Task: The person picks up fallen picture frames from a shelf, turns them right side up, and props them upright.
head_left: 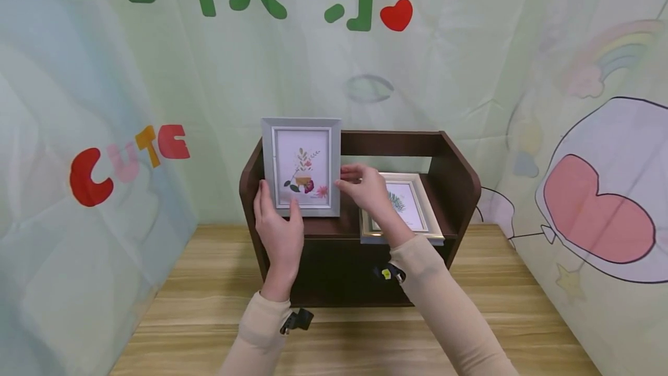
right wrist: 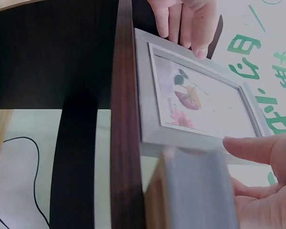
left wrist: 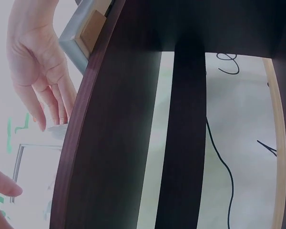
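Observation:
A grey picture frame (head_left: 301,212) with a flower print stands upright at the left of the dark brown shelf's upper board. My left hand (head_left: 280,234) holds its lower left side, fingers along the edge and thumb in front. At the opposite edge my right hand (head_left: 365,187) pinches the frame, thumb at the front, fingers partly behind it. Both hands' fingertips show at the frame's sides in the right wrist view. Under my right wrist, a silver-gold picture frame (head_left: 435,222) with a green leaf print lies flat, partly covered by that arm.
The two-level brown shelf (head_left: 464,190) has raised side panels and a back rail (head_left: 391,143). The flat frame juts past its front edge. Below is a wood-grain table (head_left: 209,283); printed cloth (head_left: 443,62) hangs behind and at both sides.

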The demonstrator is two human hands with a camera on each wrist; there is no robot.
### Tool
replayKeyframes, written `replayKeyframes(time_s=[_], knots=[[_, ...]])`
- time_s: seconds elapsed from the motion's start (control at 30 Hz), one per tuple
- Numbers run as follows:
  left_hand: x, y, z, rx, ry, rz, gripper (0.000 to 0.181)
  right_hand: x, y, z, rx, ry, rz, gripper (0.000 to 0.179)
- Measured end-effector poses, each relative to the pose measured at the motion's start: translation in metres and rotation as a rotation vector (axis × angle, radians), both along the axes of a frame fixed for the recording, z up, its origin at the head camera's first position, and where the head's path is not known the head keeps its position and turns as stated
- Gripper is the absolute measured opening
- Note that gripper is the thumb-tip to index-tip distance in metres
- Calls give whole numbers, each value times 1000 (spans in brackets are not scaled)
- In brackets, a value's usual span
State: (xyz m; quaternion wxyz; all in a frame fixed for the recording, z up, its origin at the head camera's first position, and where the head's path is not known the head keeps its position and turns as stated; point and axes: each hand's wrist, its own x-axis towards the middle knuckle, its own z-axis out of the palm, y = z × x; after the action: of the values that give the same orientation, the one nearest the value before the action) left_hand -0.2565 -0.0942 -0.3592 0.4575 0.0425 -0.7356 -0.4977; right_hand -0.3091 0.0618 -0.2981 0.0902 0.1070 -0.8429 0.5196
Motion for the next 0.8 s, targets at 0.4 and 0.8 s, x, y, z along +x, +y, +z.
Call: replayKeyframes(time_s=[0.4, 0.8], knots=[[6, 23, 3, -175, 151, -94, 60, 11, 45, 0, 112, 26, -88, 44], [14, 47, 6, -248, 47, -273, 42, 25, 93, -6, 212, -20, -240, 51]])
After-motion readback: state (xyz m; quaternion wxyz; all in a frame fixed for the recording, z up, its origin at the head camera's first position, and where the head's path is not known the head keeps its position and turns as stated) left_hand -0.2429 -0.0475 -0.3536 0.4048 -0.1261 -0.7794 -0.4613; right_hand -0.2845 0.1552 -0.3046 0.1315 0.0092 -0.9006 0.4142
